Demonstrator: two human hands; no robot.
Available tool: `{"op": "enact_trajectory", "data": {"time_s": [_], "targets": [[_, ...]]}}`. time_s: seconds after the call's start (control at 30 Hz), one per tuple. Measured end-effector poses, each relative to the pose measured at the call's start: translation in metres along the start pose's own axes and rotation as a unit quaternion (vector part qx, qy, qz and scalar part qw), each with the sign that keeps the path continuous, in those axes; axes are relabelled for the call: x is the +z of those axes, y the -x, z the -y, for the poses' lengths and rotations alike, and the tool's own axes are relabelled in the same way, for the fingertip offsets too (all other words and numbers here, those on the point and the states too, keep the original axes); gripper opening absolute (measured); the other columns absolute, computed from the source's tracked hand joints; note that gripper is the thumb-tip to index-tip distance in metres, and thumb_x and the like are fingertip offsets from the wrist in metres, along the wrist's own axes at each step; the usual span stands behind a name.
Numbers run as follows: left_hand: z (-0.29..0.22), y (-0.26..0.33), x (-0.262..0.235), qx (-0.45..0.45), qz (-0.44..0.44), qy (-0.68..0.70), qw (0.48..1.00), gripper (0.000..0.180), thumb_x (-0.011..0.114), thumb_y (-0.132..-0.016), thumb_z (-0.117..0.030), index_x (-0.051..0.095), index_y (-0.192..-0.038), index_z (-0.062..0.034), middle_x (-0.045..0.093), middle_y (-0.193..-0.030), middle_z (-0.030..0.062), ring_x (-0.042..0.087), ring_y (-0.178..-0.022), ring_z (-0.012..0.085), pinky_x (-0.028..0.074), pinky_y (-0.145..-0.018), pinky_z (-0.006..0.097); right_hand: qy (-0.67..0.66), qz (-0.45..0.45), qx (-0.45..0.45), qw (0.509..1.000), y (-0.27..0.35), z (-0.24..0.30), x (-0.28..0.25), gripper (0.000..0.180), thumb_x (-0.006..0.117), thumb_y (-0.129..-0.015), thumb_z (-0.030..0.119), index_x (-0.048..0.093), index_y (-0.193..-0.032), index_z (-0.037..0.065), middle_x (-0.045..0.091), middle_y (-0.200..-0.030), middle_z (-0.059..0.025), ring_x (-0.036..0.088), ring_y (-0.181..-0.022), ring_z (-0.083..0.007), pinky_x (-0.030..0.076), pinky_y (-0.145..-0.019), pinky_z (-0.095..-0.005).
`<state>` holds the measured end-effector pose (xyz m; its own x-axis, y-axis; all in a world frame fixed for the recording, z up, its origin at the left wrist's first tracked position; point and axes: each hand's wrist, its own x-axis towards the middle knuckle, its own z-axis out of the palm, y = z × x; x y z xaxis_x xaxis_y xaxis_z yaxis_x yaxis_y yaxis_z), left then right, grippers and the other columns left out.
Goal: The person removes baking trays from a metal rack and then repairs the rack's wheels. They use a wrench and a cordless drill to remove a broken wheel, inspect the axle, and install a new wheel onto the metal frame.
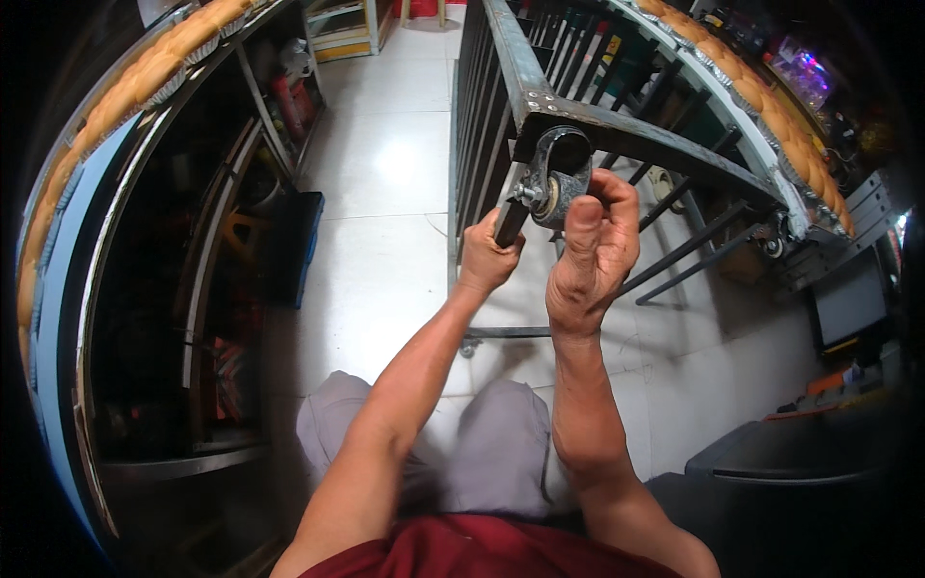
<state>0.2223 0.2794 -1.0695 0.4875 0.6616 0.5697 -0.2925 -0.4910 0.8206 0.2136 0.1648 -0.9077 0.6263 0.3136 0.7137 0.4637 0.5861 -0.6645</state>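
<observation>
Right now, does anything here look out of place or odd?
Yes: the metal frame lies tipped over, so its caster wheel points up in the air instead of resting on the tiled floor. The right hand grips the wheel; the left hand holds a bar.

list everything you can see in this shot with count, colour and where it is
metal frame: one, dark grey, barred, upper middle, running up and right
caster wheel: one, dark with pale hub, at the frame's near corner
second caster: one, dark, at the frame's right corner
floor tiles: many, white, centre
shelving: one unit, dark, left side, cluttered
case: one, black, lower right
trousers: grey, bottom centre
shirt: red, bottom edge
left hand: one, gripping a tool handle under the caster
right hand: one, fingers on the caster wheel
</observation>
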Motion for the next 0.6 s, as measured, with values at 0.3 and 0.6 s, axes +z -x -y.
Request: {"op": "enact_trajectory", "data": {"time_s": [0.3, 0.6], "targets": [[0.004, 0.005, -0.018, 0.000, -0.012, -0.016, 1.000, 0.019, 0.070, -0.074, -0.005, 0.057, -0.088, -0.0021, 0.061, -0.069, 0.0189, 0.064, -0.067, 0.0410, 0.050, -0.057, 0.040, -0.025, 0.020, 0.105, 0.994, 0.000, 0.012, 0.004, 0.042, 0.072, -0.093, 0.025, 0.056, -0.116, -0.006, 0.063, -0.100, -0.0077, 0.058, -0.089, -0.0088, 0.049, -0.080, -0.0219], [0.018, 0.009, -0.029, 0.017, -0.011, -0.022, 1.000, 0.014, 0.069, -0.077, -0.004, 0.058, -0.086, -0.0026, 0.062, -0.068, 0.0170, 0.066, -0.066, 0.0364, 0.050, -0.059, 0.039, 0.376, 0.082, 0.031, 0.923, 0.043, 0.008, -0.015, 0.062, 0.081, -0.077, 0.003, 0.048, -0.130, -0.002, 0.064, -0.108, -0.0116, 0.063, -0.093, -0.0167, 0.052, -0.086, -0.0294]]}}
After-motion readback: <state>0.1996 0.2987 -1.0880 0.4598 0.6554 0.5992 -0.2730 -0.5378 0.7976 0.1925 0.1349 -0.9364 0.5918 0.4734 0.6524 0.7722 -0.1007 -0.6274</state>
